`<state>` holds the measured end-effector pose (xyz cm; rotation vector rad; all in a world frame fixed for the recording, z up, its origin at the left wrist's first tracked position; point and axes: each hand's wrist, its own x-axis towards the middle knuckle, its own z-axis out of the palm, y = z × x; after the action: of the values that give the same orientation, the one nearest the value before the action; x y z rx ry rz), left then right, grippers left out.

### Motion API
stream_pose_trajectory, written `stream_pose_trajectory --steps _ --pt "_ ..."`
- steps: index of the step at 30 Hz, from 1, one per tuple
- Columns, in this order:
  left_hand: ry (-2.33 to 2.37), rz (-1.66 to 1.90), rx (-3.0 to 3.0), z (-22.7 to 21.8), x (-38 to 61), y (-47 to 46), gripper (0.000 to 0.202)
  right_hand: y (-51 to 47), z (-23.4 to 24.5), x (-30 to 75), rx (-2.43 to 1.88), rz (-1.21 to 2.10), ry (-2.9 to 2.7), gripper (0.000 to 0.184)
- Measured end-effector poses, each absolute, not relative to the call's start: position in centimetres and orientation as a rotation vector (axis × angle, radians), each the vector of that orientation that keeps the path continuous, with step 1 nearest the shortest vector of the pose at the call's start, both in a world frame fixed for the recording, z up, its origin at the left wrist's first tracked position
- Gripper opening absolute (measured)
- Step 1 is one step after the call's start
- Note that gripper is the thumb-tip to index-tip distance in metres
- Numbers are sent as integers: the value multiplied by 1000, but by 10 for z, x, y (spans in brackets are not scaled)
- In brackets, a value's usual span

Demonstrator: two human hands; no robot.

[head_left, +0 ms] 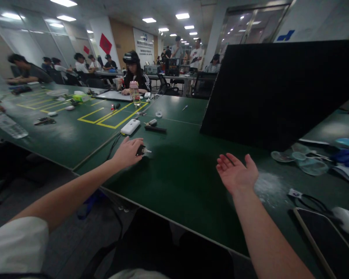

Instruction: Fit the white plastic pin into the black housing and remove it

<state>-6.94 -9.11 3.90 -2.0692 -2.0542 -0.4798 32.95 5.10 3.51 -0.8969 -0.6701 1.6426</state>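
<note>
My left hand [128,152] is closed around a small black object [140,150] with a whitish, pointed tip that sticks out to the right. Most of that object is covered by my fingers, and its kind is not clear. It is held just above the green table [174,186]. Further right, my right hand [239,173] is turned palm up over the table, fingers apart, with nothing in it. Beside it a patch of white powder [270,189] marks the tabletop. Beyond my left hand lie a white power bank [130,126] and a black bar-shaped item [156,129].
A large black panel [273,93] stands tilted at the right. A phone [325,240], a cable [314,202] and a small teal fan-like thing [308,159] lie at the right edge. Across the table, a person [133,77] sits behind a pink-lided bottle [135,93].
</note>
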Motion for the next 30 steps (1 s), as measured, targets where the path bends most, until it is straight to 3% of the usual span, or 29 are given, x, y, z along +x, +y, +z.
stream_pose_trajectory --steps 4,8,16,24,30 --pt "-1984 -306 -2234 58 -92 -103 35 49 37 325 -917 1659 -720 46" --pt "-2013 -441 -2230 64 -103 -105 27 46 39 324 -917 1674 -755 43" --pt "-2625 -1049 -1296 30 -117 -78 50 47 38 325 -901 1673 -755 46" --pt "-2777 -1100 -1589 11 -69 -19 53 46 33 328 -899 1621 -864 68" --pt "-2524 -942 -2088 12 16 5 49 60 23 337 -958 1431 -984 76"
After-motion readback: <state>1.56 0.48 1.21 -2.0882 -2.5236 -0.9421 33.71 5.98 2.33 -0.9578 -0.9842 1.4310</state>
